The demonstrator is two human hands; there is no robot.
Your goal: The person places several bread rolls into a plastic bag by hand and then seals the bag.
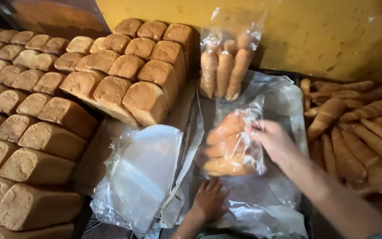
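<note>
Right hand (274, 140), fingers pinching the thin, slippery clear plastic bag of soft long rolls (231, 145) at its open edge; left hand (209, 199) spread flat on plastic sheets (261, 199).

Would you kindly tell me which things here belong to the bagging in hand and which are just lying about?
In hand:
- bag of rolls, gripped by right hand
- plastic bags under left hand
- loose long rolls

Lying about:
- filled bag against wall
- square loaves

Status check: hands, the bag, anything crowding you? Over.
Right hand gripping bag of long rolls at its open end. Left hand flat on loose plastic bags. Second filled bag upright against wall; loose rolls right.
</note>
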